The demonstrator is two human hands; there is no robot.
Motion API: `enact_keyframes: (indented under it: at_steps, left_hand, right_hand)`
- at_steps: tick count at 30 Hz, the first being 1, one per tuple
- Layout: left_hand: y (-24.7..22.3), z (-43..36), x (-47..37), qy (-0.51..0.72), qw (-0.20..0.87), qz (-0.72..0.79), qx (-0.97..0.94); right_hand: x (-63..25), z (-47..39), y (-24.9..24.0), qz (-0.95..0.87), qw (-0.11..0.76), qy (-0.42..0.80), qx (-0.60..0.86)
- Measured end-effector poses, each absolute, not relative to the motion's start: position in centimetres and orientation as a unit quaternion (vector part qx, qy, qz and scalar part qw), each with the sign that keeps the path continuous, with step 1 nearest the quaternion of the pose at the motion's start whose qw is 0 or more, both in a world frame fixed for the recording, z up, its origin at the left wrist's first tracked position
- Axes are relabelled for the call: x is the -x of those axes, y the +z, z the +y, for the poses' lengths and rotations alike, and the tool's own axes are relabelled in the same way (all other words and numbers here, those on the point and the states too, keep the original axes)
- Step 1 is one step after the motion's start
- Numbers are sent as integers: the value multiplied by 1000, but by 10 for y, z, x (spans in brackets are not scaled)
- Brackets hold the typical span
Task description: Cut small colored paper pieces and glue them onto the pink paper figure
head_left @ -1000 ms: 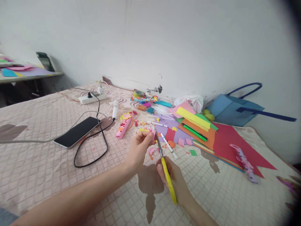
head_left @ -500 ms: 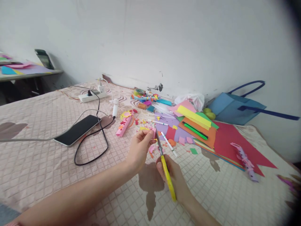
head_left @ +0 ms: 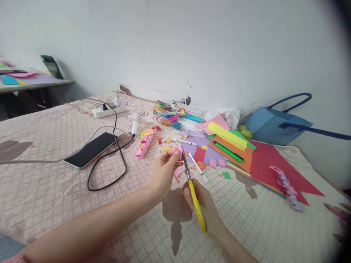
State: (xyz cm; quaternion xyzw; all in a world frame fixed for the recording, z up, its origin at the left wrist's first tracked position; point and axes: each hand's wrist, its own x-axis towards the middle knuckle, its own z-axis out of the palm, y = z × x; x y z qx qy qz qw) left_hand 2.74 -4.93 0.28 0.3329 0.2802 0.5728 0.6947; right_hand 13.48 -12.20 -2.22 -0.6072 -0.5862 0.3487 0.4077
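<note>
My left hand (head_left: 162,174) pinches a small piece of pink paper (head_left: 179,152) between thumb and fingertips. In my right hand (head_left: 204,201) are scissors with yellow handles (head_left: 196,204), their blades pointing up and away, close beside the pink piece. Whether the blades touch the paper is too small to tell. Behind my hands lie small paper scraps, a purple sheet (head_left: 189,137) and a white marker (head_left: 197,167). A rolled pink paper piece with decorations (head_left: 145,146) rests left of them.
A black phone-like device (head_left: 91,149) and looped cables lie left, near a white power strip (head_left: 108,111). Coloured sheets with a green pen (head_left: 228,151), a red sheet (head_left: 276,168), a decorated purple roll (head_left: 289,191) and a blue bag (head_left: 274,126) are on the right.
The view has shifted very slightly. Both hands keep nearly the same pose, with the scissors still beside the pink piece.
</note>
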Motion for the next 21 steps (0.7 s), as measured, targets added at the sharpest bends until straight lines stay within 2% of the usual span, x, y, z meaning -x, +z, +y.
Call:
enact_keyframes:
  at_steps: [21]
  left_hand:
    - [2, -49, -28, 578, 689, 287, -332]
  right_hand:
    - [-136, -124, -22, -590, 410, 390, 576]
